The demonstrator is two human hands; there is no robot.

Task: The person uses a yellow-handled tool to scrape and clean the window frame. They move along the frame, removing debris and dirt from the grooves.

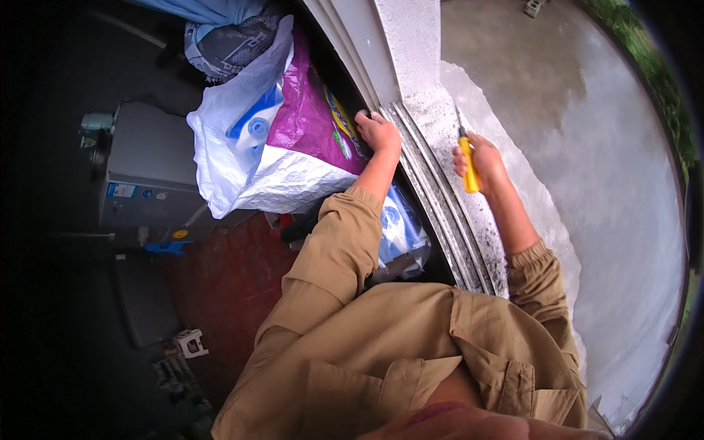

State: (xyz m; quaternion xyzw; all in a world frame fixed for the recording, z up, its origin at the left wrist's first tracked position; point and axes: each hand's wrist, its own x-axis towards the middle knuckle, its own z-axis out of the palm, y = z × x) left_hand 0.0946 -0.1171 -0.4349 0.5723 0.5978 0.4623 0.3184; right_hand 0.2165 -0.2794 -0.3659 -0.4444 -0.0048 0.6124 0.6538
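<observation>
A yellow-handled screwdriver (469, 165) is in my right hand (484, 159), its thin metal shaft pointing away from me over the speckled, dirty sill (440, 126). My left hand (380, 132) rests at the inner edge of the window frame, where the sash (367, 44) meets the metal sliding track (440, 192). Its fingertips are curled near a small dark part; whether they grip it cannot be made out. The track's parallel rails run between my two hands and look dusty.
Close to my left forearm stands a large white and purple plastic sack (308, 121). Indoors are a grey cabinet-like appliance (154, 148) and a reddish floor (231, 280). Outside the sill lies wet concrete (594, 165) with grass beyond.
</observation>
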